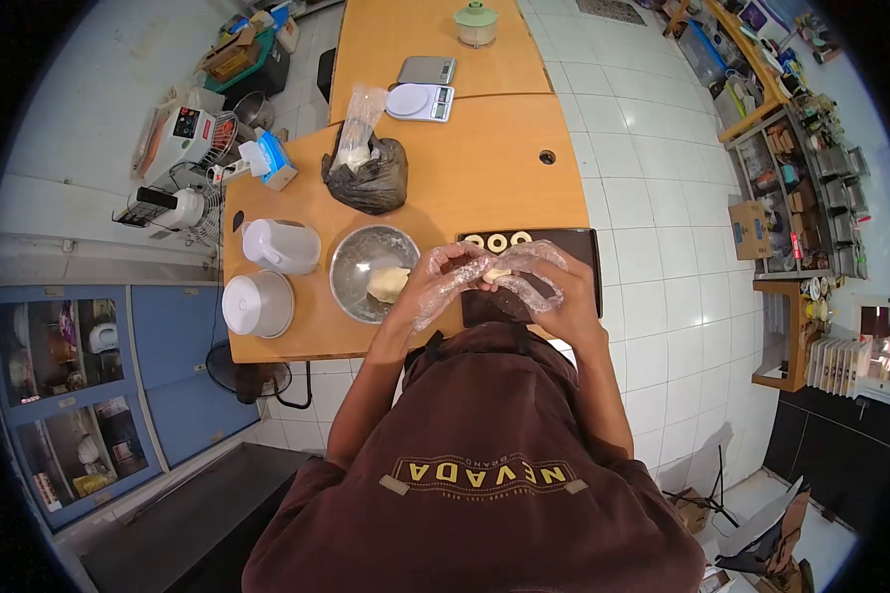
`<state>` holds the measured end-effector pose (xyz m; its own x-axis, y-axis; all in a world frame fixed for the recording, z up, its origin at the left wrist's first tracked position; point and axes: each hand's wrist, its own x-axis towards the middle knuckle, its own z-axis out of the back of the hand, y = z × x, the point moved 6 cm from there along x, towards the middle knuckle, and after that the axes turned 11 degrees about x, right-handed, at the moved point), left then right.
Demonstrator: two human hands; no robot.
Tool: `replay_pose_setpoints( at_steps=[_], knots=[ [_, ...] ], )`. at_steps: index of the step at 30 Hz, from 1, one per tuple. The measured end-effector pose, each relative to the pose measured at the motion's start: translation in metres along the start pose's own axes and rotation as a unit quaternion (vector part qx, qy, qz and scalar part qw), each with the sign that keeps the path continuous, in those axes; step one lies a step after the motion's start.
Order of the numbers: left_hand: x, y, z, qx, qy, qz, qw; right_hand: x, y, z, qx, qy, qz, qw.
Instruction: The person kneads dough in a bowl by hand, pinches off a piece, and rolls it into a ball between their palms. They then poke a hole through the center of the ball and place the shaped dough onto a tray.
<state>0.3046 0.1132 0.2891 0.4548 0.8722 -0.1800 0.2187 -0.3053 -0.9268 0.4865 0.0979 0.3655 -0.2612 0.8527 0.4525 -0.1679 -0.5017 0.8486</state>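
Note:
Both hands wear clear plastic gloves and meet over the near part of a dark baking tray point(588, 287). A small piece of pale dough point(497, 277) sits between the fingertips of my left hand point(443, 285) and my right hand point(552, 282), both closed on it. Partly hidden behind the hands, a row of dough rings point(497, 241) lies along the tray's far edge. To the left of my left hand, a metal mixing bowl point(351, 259) holds a larger lump of dough point(390, 285).
Left of the bowl are a white pitcher point(285, 247) and a white tub point(257, 304). Farther back stand a black plastic bag point(371, 183), a blue box point(275, 160), a white kitchen scale point(420, 102), a grey scale point(427, 69) and a green-lidded container point(477, 25).

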Motion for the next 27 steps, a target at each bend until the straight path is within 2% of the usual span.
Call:
replay_pose_setpoints(
  at_steps=[3, 6, 9, 12, 20, 24, 27],
  knots=[
    [0.0, 0.0, 0.0, -0.009, -0.004, -0.002, 1.0, -0.004, -0.004, -0.001, -0.014, -0.004, 0.022, 1.0],
    [0.0, 0.003, 0.002, -0.017, -0.009, 0.0, 1.0, -0.001, 0.0, -0.001, 0.007, -0.011, 0.003, 1.0],
    [0.0, 0.003, 0.002, -0.038, -0.005, -0.001, 0.999, 0.008, 0.015, -0.001, 0.062, -0.002, -0.057, 0.996],
    [0.002, 0.005, 0.002, -0.02, -0.005, 0.023, 1.0, 0.004, 0.008, -0.002, 0.011, 0.004, 0.02, 1.0],
    [0.004, 0.007, 0.002, 0.004, 0.02, 0.018, 1.0, -0.009, -0.012, -0.004, 0.0, 0.002, 0.006, 1.0],
    [0.003, -0.004, -0.004, 0.0, -0.015, 0.03, 0.999, 0.002, 0.008, -0.003, -0.015, -0.035, 0.025, 0.999],
    [0.003, 0.002, -0.002, 0.004, -0.032, 0.035, 0.999, 0.003, 0.011, -0.004, -0.004, -0.02, 0.01, 1.0]
  ],
)
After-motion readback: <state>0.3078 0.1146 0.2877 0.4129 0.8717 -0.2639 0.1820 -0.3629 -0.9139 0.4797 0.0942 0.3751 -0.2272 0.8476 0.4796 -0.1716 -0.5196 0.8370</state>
